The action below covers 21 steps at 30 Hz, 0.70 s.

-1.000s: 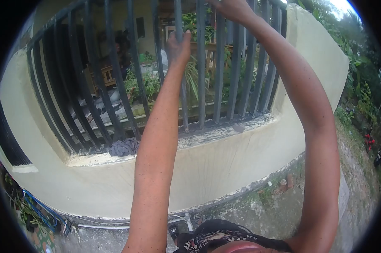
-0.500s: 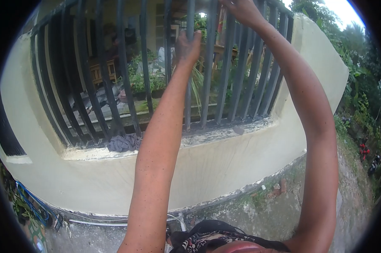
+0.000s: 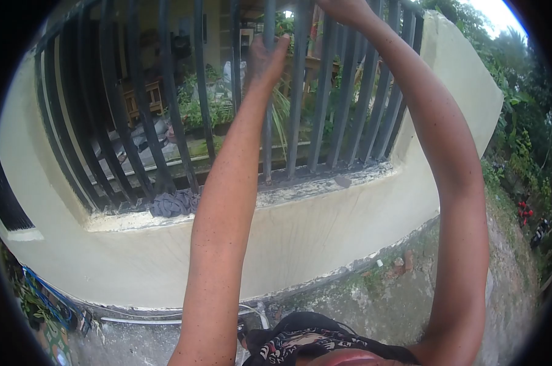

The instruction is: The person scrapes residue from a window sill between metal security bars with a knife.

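Note:
My left hand (image 3: 267,60) is raised to the dark metal fence and closed around one upright bar (image 3: 268,131), its thumb on the right side. Higher and to the right, my right hand (image 3: 346,10) is at the upper part of the bars. The top edge of the view cuts off its fingers, so what they touch is hidden. A crumpled grey cloth (image 3: 171,204) lies on the ledge (image 3: 300,194) at the foot of the bars, left of my left forearm.
A cream wall (image 3: 324,238) carries the fence. Behind the bars are green plants (image 3: 193,104) and a wooden bench (image 3: 143,99). On the ground below lie a white pipe (image 3: 141,321) and brick pieces (image 3: 404,262). Blue hose (image 3: 47,296) lies at lower left; greenery grows at right.
The view has shifted slightly, so fence and cloth appear a little further left. Both hands appear slightly higher in the view, the left still around its bar.

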Motion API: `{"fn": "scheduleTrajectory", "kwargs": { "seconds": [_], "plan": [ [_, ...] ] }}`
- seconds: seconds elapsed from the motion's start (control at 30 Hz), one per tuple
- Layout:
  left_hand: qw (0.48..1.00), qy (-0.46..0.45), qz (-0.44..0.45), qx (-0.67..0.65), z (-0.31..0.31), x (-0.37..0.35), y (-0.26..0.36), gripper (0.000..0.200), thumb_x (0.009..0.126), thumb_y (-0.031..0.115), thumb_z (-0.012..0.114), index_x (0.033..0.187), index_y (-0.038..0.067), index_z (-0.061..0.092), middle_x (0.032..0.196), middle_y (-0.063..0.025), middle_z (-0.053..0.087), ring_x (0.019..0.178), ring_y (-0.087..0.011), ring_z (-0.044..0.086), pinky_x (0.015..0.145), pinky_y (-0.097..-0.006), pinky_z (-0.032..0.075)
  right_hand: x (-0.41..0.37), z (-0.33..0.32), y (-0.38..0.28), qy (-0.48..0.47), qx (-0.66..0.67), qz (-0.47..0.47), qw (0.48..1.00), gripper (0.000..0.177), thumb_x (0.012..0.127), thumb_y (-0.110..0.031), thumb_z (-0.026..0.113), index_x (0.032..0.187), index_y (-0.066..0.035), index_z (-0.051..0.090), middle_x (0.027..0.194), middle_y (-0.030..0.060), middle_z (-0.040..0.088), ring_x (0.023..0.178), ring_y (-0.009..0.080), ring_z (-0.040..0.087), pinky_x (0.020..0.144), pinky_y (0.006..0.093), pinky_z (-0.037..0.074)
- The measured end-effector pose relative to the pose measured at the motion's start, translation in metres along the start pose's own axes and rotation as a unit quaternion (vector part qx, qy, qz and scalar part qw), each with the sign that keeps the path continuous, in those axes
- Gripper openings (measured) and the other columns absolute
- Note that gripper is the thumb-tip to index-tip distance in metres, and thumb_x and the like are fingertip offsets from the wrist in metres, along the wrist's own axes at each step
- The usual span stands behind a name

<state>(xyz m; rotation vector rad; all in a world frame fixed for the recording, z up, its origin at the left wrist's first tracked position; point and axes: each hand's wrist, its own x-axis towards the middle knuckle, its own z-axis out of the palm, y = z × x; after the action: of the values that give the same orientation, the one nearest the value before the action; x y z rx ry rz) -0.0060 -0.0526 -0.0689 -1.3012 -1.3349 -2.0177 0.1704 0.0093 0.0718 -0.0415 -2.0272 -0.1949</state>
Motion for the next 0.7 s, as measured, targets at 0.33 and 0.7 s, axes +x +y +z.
{"fn": "scheduleTrajectory", "kwargs": {
  "seconds": [0.33, 0.7],
  "plan": [
    [1.000, 0.013, 0.024, -0.014, 0.005, 0.007, -0.012, 0.042, 0.092, 0.048, 0.076, 0.094, 0.009, 0.062, 0.072, 0.0022, 0.059, 0.065, -0.0094, 0.056, 0.061, -0.0326, 0.046, 0.019, 0.021, 0.043, 0.100, 0.065, -0.074, 0.990, 0.035, 0.102, -0.031, 0.063, 0.132, -0.015, 0.071, 0.113, 0.0210, 0.075, 0.107, 0.0319, 0.073, 0.094, 0.0390, 0.054],
    [1.000, 0.021, 0.004, 0.006, 0.004, 0.004, -0.001, 0.063, 0.089, 0.062, 0.071, 0.110, 0.002, 0.066, 0.087, -0.0083, 0.065, 0.087, -0.0233, 0.063, 0.083, -0.0427, 0.048, -0.022, 0.026, 0.033, 0.047, 0.112, -0.027, 0.992, 0.035, 0.102, -0.035, 0.062, 0.132, -0.021, 0.071, 0.112, 0.0208, 0.074, 0.104, 0.0344, 0.073, 0.092, 0.0403, 0.054]
  ]
}}
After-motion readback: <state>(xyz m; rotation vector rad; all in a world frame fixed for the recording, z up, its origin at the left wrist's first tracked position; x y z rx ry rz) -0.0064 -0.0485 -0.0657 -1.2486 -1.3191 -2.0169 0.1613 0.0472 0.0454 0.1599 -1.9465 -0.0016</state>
